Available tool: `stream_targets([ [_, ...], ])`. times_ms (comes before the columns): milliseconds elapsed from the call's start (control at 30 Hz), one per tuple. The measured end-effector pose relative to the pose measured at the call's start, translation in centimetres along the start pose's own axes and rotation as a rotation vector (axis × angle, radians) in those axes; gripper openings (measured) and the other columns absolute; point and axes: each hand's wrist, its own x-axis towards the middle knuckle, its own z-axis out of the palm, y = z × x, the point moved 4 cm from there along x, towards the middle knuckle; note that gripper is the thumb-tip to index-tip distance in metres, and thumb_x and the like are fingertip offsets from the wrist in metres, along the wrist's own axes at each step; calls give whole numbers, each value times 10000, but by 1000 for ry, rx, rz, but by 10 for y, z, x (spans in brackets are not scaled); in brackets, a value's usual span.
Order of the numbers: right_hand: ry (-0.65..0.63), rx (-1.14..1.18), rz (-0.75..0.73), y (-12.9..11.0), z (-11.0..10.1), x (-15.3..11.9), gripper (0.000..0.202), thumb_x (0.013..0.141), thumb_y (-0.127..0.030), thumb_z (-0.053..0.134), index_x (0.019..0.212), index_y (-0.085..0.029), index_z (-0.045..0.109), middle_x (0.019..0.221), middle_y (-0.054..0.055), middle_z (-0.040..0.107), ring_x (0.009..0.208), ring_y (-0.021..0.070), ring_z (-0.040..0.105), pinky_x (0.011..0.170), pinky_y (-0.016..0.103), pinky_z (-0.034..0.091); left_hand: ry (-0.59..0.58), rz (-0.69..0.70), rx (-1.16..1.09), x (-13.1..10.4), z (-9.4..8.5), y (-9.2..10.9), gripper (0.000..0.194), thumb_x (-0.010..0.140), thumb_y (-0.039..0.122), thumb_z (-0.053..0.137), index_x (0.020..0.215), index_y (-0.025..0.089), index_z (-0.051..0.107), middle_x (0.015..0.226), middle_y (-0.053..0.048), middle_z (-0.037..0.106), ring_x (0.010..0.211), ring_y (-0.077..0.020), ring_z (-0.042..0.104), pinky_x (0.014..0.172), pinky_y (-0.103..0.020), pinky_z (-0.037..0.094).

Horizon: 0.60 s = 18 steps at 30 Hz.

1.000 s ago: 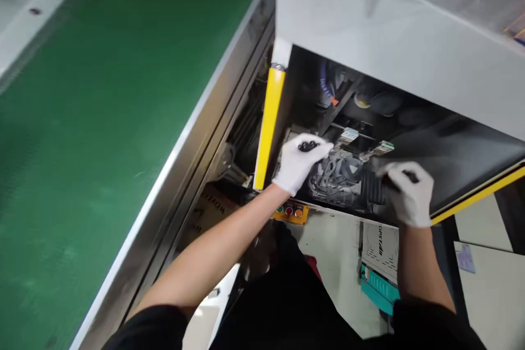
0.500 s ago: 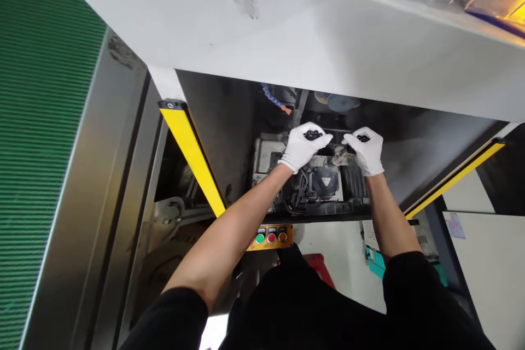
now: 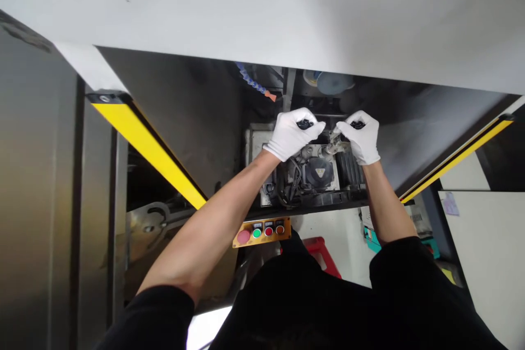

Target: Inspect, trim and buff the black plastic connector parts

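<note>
Gap between left hand (image 3: 320,124), right hand (image 3: 341,124); yellow edges (image 3: 150,147) well outside.

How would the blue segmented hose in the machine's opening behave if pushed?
The blue hose would probably bend at its joints rather than flop, since it is made of short, bead-like segments. It looks light, being slim and apparently plastic. The orange nozzle would likely swing along, as it sits at the end.
</note>
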Motion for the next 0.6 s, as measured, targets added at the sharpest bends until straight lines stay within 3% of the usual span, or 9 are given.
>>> stream_targets([
  [133,-13,-2,0,-1,2,-1,247,790,-319,755,669,-242,553,641,-32,675,637,181,692,681,324,534,-27,82,110,-2,-1,3,309,864,386,750,670,167,652,654,-12,674,604,-127,562,651,-276,459],
  [267,49,-45,-31,2,2,-4,223,778,-314,750,671,-243,567,666,-28,676,686,186,680,706,331,528,43,73,103,-10,-1,1,282,881,391,744,720,168,683,730,-32,713,668,-145,614,707,-280,494],
  [400,18,-115,-52,5,1,-5,225,774,-336,746,672,-236,573,708,-25,676,734,181,639,754,336,517,14,55,155,-15,0,-6,299,872,425,743,718,180,668,712,-19,697,665,-143,595,708,-275,482],
  [500,-46,-125,-57,1,-7,-1,236,762,-366,769,692,-222,597,728,-26,670,754,175,613,774,329,504,-70,33,188,-11,-7,-5,312,858,457,745,740,180,664,712,-7,684,658,-140,571,686,-266,455],
  [600,-271,-140,-61,-9,-16,11,283,828,-465,745,758,-198,681,786,-8,711,808,179,633,821,322,503,-294,18,302,6,-13,5,363,828,524,774,770,175,694,699,-12,682,635,-155,566,673,-275,443],
])
